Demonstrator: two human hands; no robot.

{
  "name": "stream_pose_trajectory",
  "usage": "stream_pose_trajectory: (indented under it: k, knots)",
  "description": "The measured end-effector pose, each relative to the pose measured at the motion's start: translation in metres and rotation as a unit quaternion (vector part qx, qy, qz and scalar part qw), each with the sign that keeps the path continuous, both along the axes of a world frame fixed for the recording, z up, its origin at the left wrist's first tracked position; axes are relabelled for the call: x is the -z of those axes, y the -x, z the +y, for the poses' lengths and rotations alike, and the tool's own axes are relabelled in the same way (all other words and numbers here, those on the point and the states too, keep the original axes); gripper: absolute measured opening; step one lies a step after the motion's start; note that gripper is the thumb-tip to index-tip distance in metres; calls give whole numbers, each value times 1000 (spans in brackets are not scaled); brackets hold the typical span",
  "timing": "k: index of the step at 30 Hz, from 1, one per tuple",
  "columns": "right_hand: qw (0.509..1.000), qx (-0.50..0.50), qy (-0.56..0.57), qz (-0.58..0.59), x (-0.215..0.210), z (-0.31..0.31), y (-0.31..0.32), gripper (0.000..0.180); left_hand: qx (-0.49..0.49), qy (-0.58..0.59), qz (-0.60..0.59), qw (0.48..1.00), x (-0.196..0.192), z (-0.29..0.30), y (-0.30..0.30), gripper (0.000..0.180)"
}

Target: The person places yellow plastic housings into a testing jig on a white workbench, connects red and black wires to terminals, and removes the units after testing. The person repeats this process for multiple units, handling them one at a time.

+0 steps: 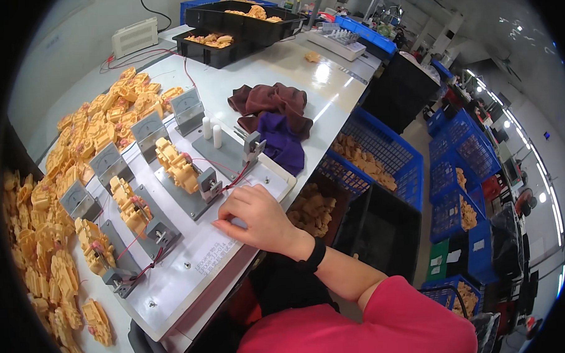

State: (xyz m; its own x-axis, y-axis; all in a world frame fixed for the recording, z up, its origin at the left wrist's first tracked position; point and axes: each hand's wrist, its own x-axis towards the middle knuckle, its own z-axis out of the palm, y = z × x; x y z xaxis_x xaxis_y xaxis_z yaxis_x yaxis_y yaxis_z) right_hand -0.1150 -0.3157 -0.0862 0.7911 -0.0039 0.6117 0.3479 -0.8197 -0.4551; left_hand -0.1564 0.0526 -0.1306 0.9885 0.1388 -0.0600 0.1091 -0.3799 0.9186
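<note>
My right hand [254, 216], with a dark band at the wrist, rests on the front edge of a white test board [205, 240]. Its fingers are curled in and nothing shows between them. Beside the fingers is a grey clamp block [209, 183] with a yellow plastic gear housing [176, 166] set against it. Two more yellow housings sit in the stations to the left, the middle one [130, 205] and the leftmost one [94, 245]. At the right-hand station, two white pegs [217, 136] stand on a grey plate. Small meters [149, 132] line the back. My left hand is out of view.
A heap of yellow housings [97, 130] covers the table's left side. Brown and purple cloths [281, 142] lie right of the board. Black trays [206, 53] and a white power unit [134, 37] stand behind. Blue crates [413, 166] and a black bin [384, 232] are at right.
</note>
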Motion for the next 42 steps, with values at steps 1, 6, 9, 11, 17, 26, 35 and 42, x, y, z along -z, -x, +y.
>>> stream_pose_trajectory:
  k: [1, 6, 9, 11, 17, 26, 35, 42]
  knots:
    - [1000, 0, 0, -2, 0, 0, 0, 14, 8, -19, -16, 1000, 0, 0, 0, 39]
    - [1000, -1, -3, -5, -1, 1, -1, 14, 30, -76, -57, 995, -3, -1, 0, 36]
    - [1000, 6, 3, -2, -3, 1, 0, 14, 26, -71, -56, 996, -4, -3, 0, 36]
    - [1000, 6, 3, -4, -2, 1, 0, 14, 36, -78, -68, 994, 0, 0, -1, 36]
    - [1000, 6, 1, -5, -2, 1, 0, 14, 62, -52, -93, 992, 22, 14, -9, 41]
    - [1000, 14, 8, 2, -2, 0, 0, 14, 80, -60, -109, 989, 25, 15, -10, 42]
    - [996, -31, 9, 86, -13, -16, 8, 20, 62, -78, -119, 988, 7, -2, -12, 32]
    - [983, -57, -23, 175, -27, -8, 7, 23, 34, -106, -134, 985, -2, -5, -9, 34]
